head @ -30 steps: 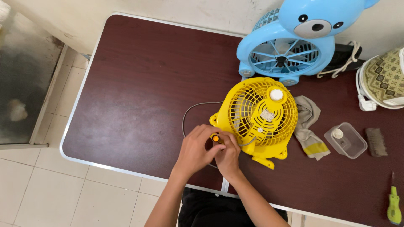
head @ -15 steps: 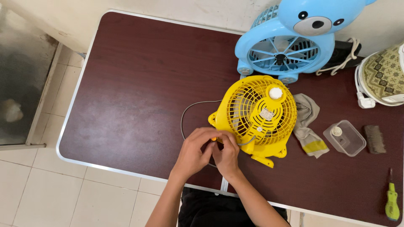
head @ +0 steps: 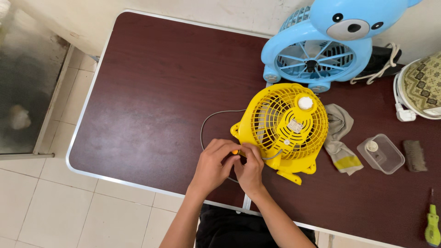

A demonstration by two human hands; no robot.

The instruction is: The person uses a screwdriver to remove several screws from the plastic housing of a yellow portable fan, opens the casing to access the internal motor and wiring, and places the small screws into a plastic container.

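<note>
Pinching small orange part, both hands, yellow fan

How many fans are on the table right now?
2. The yellow fan lies mid-table by both hands; the blue bear-shaped fan stands behind it at the far edge. None seems hidden.

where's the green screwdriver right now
In the head view the green screwdriver lies at the table's far right near corner, below the dark brush, well away from both hands.
</note>
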